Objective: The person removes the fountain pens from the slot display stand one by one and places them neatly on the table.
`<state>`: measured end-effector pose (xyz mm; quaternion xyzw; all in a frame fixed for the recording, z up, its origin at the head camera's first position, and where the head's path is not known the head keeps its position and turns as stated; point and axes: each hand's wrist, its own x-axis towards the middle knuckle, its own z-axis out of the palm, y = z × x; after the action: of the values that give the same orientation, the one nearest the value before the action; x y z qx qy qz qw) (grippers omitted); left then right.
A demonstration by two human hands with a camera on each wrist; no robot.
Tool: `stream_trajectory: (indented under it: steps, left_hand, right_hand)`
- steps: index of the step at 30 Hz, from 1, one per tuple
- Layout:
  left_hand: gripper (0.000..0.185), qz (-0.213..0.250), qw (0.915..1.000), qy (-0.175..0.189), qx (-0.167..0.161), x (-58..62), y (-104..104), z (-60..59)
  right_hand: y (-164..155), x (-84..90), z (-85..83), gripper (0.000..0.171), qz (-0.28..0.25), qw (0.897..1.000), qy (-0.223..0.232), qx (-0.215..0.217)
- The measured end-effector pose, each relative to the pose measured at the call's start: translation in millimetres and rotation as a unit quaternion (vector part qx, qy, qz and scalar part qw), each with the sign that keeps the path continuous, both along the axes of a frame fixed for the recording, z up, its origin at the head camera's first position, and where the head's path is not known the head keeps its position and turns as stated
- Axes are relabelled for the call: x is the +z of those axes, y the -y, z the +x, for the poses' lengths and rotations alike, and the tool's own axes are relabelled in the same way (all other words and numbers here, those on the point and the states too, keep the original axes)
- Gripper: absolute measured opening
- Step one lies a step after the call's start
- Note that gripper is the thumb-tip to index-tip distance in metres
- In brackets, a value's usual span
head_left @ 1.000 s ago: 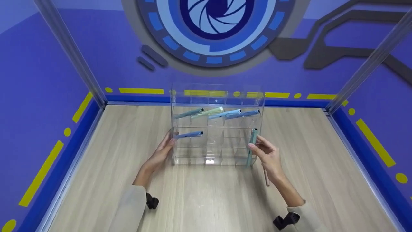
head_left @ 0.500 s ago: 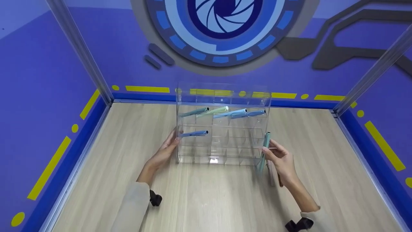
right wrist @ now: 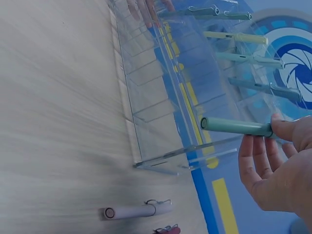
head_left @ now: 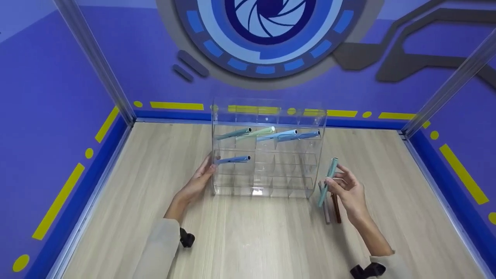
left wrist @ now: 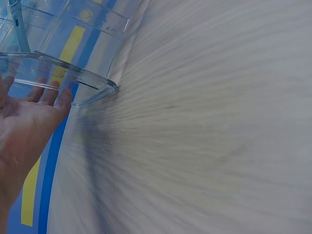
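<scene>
Beside rack point(head_left: 267, 155), hand-held pen point(head_left: 328, 181)

walls: purple panels, large blue-and-white aperture emblem point(head_left: 267, 31) at centre back, grey angular shapes to its right | trim: blue base band with yellow dashes and dots point(head_left: 176, 105) | counter point(head_left: 248, 240): pale wood-grain | frame: metal corner posts point(head_left: 97, 62) left and right | light: even

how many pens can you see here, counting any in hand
8. Four sit in the clear organizer's top row, one in the second row at left, one teal pen in the right hand, two lying on the table under that hand.
</scene>
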<state>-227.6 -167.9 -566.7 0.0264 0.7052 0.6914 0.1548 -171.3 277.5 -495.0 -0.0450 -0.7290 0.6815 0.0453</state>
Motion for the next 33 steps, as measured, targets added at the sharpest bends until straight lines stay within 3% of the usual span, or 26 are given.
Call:
stream_trajectory:
  steps: [16, 33]
  left_hand:
    - [0.074, 0.026, 0.9993, -0.024, -0.014, -3.4, -0.3, 2.0]
    - [0.073, 0.017, 0.9997, -0.017, -0.012, -1.5, 0.8, 2.4]
  right_hand:
    - [-27.8, -10.0, -1.1, 0.062, -0.004, 1.0, 0.016, -0.007]
    - [-58.2, -39.5, -0.2, 0.054, -0.009, 0.997, 0.023, -0.079]
